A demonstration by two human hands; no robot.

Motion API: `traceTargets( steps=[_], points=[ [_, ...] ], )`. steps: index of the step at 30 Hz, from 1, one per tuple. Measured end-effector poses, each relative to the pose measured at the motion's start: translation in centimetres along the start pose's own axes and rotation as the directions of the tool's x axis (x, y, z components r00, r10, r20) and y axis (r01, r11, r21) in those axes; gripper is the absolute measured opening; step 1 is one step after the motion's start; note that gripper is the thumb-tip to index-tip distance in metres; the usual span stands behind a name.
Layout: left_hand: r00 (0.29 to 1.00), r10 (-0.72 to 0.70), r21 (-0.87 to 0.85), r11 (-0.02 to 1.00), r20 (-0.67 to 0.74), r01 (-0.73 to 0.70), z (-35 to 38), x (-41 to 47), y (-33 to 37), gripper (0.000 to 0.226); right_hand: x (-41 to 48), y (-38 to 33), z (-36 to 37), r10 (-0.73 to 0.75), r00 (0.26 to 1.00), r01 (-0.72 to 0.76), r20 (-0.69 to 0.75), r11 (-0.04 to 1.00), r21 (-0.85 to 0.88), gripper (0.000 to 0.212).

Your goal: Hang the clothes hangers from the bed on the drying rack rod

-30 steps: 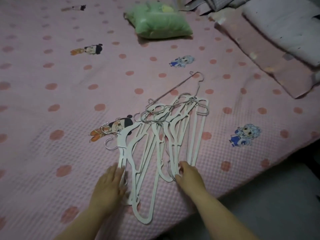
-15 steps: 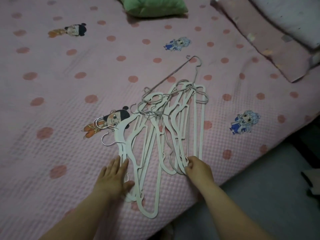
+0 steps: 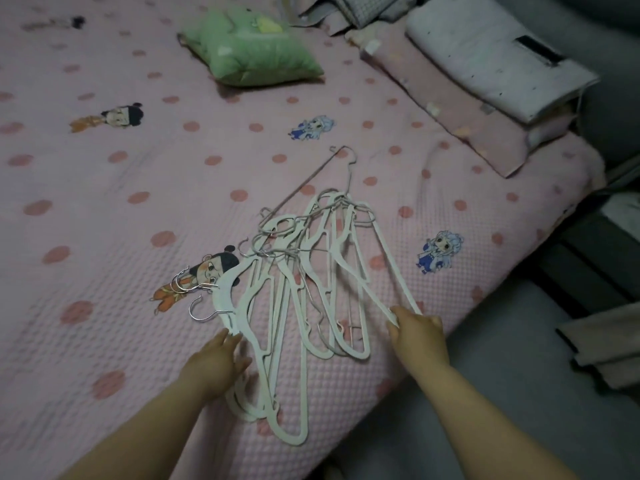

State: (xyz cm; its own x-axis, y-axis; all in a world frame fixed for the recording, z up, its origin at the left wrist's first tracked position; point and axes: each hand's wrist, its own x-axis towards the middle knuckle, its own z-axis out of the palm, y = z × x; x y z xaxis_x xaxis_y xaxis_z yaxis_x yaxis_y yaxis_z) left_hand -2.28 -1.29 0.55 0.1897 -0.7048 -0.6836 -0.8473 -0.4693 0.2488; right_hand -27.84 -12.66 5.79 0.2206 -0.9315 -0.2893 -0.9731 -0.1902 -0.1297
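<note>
While left hand (image 3: 216, 363) is resting flat on the white hangers (image 3: 298, 289), right hand (image 3: 420, 336) is pinching one hanger's tip; pile is lying on pink bed (image 3: 104, 209).

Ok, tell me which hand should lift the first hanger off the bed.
Right. The right hand pinches the end of one white hanger that is fanned out to the side of the pile. The left hand only rests flat on the tangled pile, gripping nothing.
</note>
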Motion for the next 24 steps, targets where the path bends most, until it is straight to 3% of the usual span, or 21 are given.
traceTargets(
  steps=[4,9,13,16,20,22,24],
  points=[
    [0.998,0.063,-0.05,0.997,-0.021,-0.064,-2.8,-1.0,2.2,0.047,-0.5,0.2,-4.1,-0.08,0.993,0.077,-0.092,0.996,-0.037,0.027],
    [0.979,0.168,-0.332,0.923,-0.111,-0.196,-6.6,-2.7,7.7,0.039,-2.0,0.3,-8.0,-0.164,0.957,0.179,-0.239,0.983,0.042,0.023],
    [0.973,0.23,-0.758,0.631,-0.022,-0.166,-8.4,-4.1,13.3,0.046,-3.8,-0.2,-8.8,-0.236,0.95,0.247,-0.206,0.969,0.029,0.026],
    [0.968,0.236,-0.87,0.491,0.086,-0.042,-8.2,-4.3,15.9,0.045,-5.5,-1.4,-8.7,-0.26,0.957,0.263,-0.131,0.965,0.008,0.029],
    [0.992,0.1,-0.957,0.285,0.076,0.045,-6.7,-3.2,17.0,0.025,-7.3,-3.0,-8.4,-0.305,0.951,0.306,0.049,0.952,-0.013,0.035],
    [0.996,0.043,-0.971,0.231,0.073,0.061,-6.2,-2.8,16.6,0.024,-7.5,-3.2,-8.0,-0.364,0.929,0.365,0.07,0.931,0.006,0.038],
    [0.997,-0.014,-0.956,0.284,0.073,0.074,-6.2,-2.3,15.4,0.014,-7.5,-3.4,-7.9,-0.393,0.915,0.391,0.095,0.92,0.036,0.057]
  ],
)
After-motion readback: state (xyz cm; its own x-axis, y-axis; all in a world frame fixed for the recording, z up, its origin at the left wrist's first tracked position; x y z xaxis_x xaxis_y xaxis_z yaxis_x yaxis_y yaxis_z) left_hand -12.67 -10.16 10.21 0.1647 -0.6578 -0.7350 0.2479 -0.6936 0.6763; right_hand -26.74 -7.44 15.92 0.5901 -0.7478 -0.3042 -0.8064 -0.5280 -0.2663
